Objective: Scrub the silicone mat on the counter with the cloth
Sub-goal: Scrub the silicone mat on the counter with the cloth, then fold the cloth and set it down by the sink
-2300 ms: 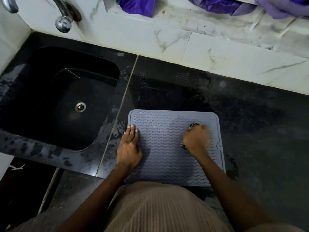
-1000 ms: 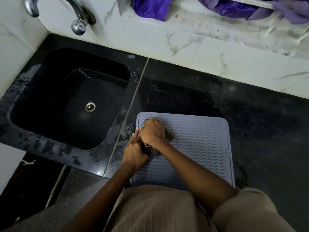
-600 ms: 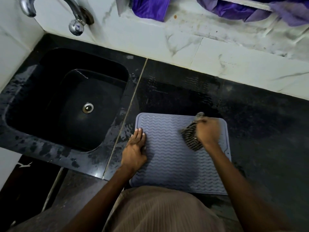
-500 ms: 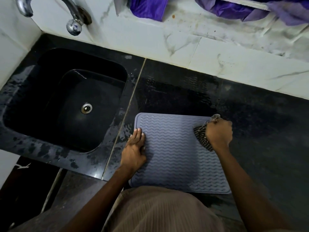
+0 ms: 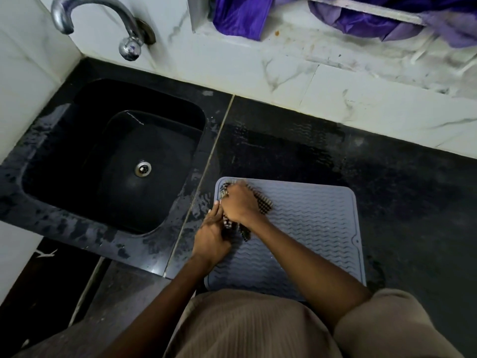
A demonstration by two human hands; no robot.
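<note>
Mid-scrub: right grip [image 5: 238, 204] closed round cloth [image 5: 263, 204] at silicone mat's [image 5: 309, 228] left corner; left grip [image 5: 210, 237] flat, pinning edge. Next: probably sweep rightward.

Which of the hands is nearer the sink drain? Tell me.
Left. The left hand rests on the mat's edge beside the sink, closer to the drain; the right hand grips the cloth farther in.

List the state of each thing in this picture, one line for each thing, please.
silicone mat: flat on the counter, near edge hidden by the person's clothing.
cloth: bunched on the mat's far left corner.
right hand: grips the cloth.
left hand: rests on the mat's left edge, fingers straight.
counter: wet in patches.
sink: no dishes inside.
tap: no water running.
</note>
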